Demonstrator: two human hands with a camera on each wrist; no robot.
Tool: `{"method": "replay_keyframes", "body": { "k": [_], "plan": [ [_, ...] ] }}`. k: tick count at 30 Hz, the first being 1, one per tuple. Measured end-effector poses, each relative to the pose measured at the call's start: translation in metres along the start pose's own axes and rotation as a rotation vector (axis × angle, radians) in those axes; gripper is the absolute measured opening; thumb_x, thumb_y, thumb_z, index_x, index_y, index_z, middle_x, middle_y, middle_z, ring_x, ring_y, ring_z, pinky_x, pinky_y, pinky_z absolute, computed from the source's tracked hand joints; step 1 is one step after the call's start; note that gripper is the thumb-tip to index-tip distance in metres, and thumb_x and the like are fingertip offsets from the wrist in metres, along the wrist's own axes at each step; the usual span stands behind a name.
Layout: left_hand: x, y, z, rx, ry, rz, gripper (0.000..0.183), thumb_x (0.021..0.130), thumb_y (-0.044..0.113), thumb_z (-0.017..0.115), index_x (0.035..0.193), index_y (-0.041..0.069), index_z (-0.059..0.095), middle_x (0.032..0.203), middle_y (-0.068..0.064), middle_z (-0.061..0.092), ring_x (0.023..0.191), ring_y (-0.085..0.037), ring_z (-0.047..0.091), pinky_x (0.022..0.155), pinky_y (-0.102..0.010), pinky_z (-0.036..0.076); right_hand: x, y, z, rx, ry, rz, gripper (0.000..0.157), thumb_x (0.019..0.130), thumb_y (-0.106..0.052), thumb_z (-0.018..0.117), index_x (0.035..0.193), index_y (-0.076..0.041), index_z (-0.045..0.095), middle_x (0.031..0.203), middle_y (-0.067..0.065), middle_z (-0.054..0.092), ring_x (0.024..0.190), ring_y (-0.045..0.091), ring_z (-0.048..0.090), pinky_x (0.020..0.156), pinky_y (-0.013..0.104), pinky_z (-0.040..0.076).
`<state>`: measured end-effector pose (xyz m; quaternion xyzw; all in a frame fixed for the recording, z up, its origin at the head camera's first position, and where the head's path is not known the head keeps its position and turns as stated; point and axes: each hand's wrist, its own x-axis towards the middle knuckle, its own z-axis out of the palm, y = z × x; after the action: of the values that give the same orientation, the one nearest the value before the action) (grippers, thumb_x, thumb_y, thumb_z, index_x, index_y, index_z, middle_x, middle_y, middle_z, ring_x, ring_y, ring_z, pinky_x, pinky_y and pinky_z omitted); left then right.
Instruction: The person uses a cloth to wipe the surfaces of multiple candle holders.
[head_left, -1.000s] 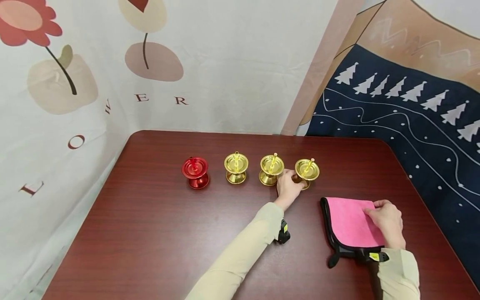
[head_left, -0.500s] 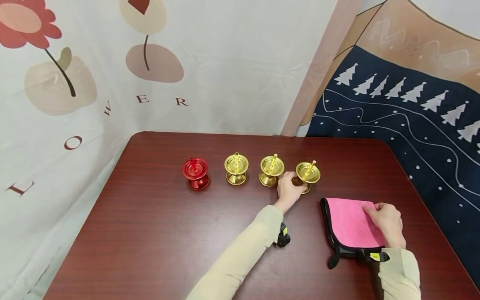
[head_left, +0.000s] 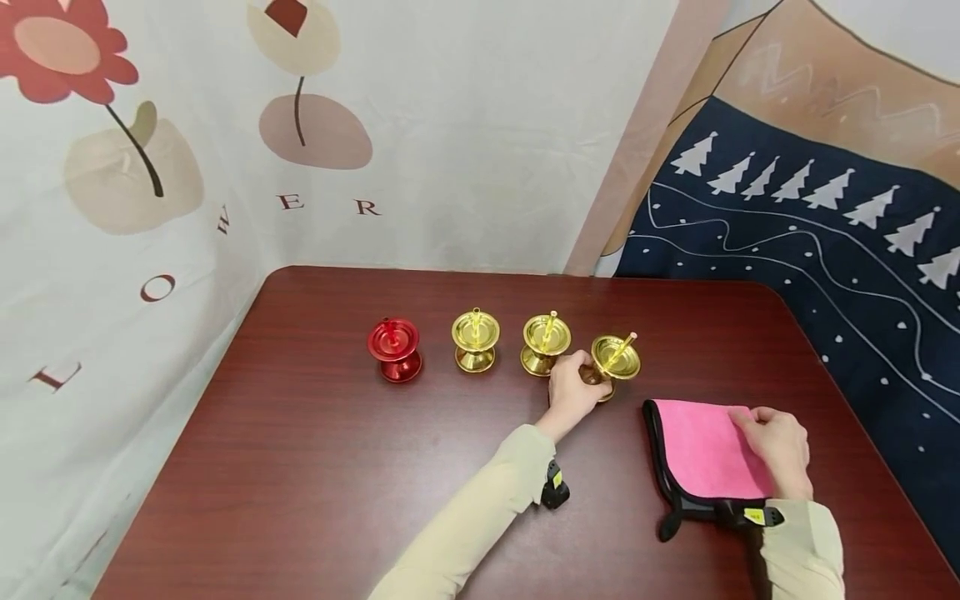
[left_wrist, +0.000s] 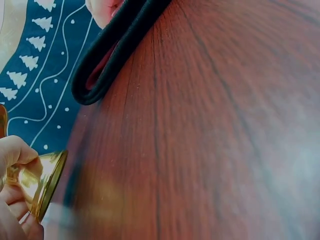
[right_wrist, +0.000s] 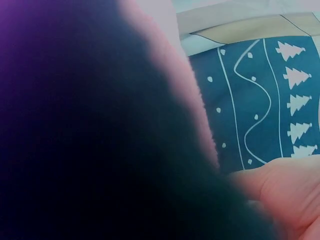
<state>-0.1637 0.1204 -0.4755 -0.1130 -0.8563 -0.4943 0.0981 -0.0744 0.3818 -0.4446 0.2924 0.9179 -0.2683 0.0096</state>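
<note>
My left hand (head_left: 568,390) grips the stem of the rightmost gold candle holder (head_left: 609,360), whose dish leans to the right in the head view. In the left wrist view its flared gold foot (left_wrist: 44,182) shows past the fingers, close over the table. My right hand (head_left: 782,452) pinches the right edge of a folded pink cloth (head_left: 701,450) with black edging, lying on the table. The right wrist view is mostly filled by a dark blur, with a pink fuzzy edge of the cloth (right_wrist: 205,122) beside it.
To the left of the held holder stand two more gold candle holders (head_left: 545,337) (head_left: 476,333) and a red one (head_left: 393,346), all upright in a row. The dark red table (head_left: 315,483) meets a printed white curtain (head_left: 465,200) at the back and a navy tree-patterned cloth (head_left: 810,250) at right.
My left hand has drawn the gold candle holder slightly toward me, and the holder leans more to the right. My right hand keeps its place on the cloth.
</note>
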Motion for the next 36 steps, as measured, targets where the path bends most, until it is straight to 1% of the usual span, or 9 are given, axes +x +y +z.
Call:
{"method": "replay_keyframes", "body": {
  "k": [3, 6, 13, 17, 18, 20, 25, 30, 36],
  "plan": [
    [-0.004, -0.002, -0.004, 0.012, -0.012, 0.013, 0.029, 0.06, 0.015, 0.082, 0.08, 0.01, 0.063, 0.081, -0.002, 0.064, 0.084, -0.018, 0.058, 0.073, -0.026, 0.044, -0.004, 0.003, 0.002, 0.036, 0.044, 0.009, 0.048, 0.093, -0.035, 0.054, 0.108, 0.01, 0.06, 0.095, 0.03, 0.059, 0.085, 0.039, 0.046, 0.067, 0.044, 0.034],
    [-0.008, -0.001, -0.01, 0.015, -0.004, 0.023, 0.03, 0.059, 0.016, 0.082, 0.08, 0.01, 0.062, 0.082, -0.002, 0.065, 0.085, -0.018, 0.057, 0.074, -0.027, 0.045, -0.01, 0.0, 0.0, 0.082, 0.102, 0.002, 0.046, 0.092, -0.035, 0.054, 0.104, 0.009, 0.062, 0.084, 0.026, 0.061, 0.084, 0.037, 0.045, 0.065, 0.041, 0.032],
    [-0.015, 0.003, -0.025, -0.017, -0.004, 0.06, 0.029, 0.058, 0.015, 0.081, 0.077, 0.011, 0.06, 0.08, 0.001, 0.065, 0.085, -0.017, 0.055, 0.071, -0.025, 0.044, -0.034, -0.023, -0.017, 0.284, 0.142, 0.059, 0.052, 0.089, -0.042, 0.057, 0.105, 0.006, 0.063, 0.06, -0.004, 0.056, 0.076, 0.019, 0.043, 0.052, 0.028, 0.036],
    [-0.017, 0.008, -0.035, -0.044, -0.013, 0.103, 0.029, 0.057, 0.015, 0.08, 0.075, 0.011, 0.059, 0.078, 0.001, 0.065, 0.082, -0.017, 0.054, 0.067, -0.023, 0.041, -0.045, -0.038, -0.024, 0.482, 0.236, 0.048, 0.019, 0.084, -0.033, 0.067, 0.075, -0.017, 0.07, 0.048, -0.014, 0.05, 0.051, 0.005, 0.042, 0.039, 0.022, 0.032],
    [-0.017, 0.009, -0.038, -0.049, -0.019, 0.109, 0.029, 0.056, 0.015, 0.08, 0.075, 0.011, 0.059, 0.078, 0.001, 0.065, 0.082, -0.017, 0.054, 0.066, -0.023, 0.041, -0.048, -0.041, -0.026, 0.538, 0.261, 0.038, 0.017, 0.084, -0.029, 0.069, 0.068, -0.024, 0.067, 0.046, -0.014, 0.05, 0.045, 0.003, 0.041, 0.037, 0.021, 0.031],
    [-0.017, 0.012, -0.043, -0.057, -0.039, 0.118, 0.029, 0.057, 0.015, 0.081, 0.075, 0.011, 0.059, 0.077, 0.0, 0.064, 0.082, -0.017, 0.054, 0.066, -0.023, 0.04, -0.053, -0.048, -0.028, 0.667, 0.297, 0.022, 0.028, 0.082, -0.021, 0.071, 0.059, -0.032, 0.061, 0.045, -0.013, 0.051, 0.038, 0.001, 0.04, 0.035, 0.018, 0.03],
    [-0.019, 0.02, -0.055, -0.062, -0.09, 0.132, 0.03, 0.058, 0.016, 0.082, 0.076, 0.011, 0.058, 0.08, -0.001, 0.062, 0.086, -0.017, 0.054, 0.069, -0.023, 0.041, -0.067, -0.067, -0.028, 0.955, 0.362, -0.054, 0.021, 0.08, -0.009, 0.072, 0.063, -0.02, 0.066, 0.046, -0.008, 0.054, 0.035, 0.001, 0.042, 0.034, 0.013, 0.031],
    [-0.021, 0.027, -0.067, -0.082, -0.102, 0.175, 0.031, 0.057, 0.015, 0.081, 0.074, 0.011, 0.055, 0.078, 0.0, 0.061, 0.085, -0.015, 0.054, 0.067, -0.021, 0.04, -0.081, -0.085, -0.022, 1.144, 0.419, -0.164, 0.008, 0.08, -0.004, 0.071, 0.073, -0.005, 0.068, 0.052, -0.004, 0.059, 0.037, 0.003, 0.047, 0.037, 0.013, 0.036],
    [-0.022, 0.033, -0.081, -0.12, -0.082, 0.231, 0.032, 0.057, 0.014, 0.081, 0.075, 0.009, 0.055, 0.078, -0.003, 0.061, 0.077, -0.015, 0.054, 0.064, -0.02, 0.037, -0.097, -0.108, -0.018, 1.429, 0.358, -0.259, 0.003, 0.082, 0.004, 0.066, 0.079, 0.002, 0.067, 0.06, 0.004, 0.066, 0.044, 0.008, 0.057, 0.042, 0.016, 0.044]
  ]
}}
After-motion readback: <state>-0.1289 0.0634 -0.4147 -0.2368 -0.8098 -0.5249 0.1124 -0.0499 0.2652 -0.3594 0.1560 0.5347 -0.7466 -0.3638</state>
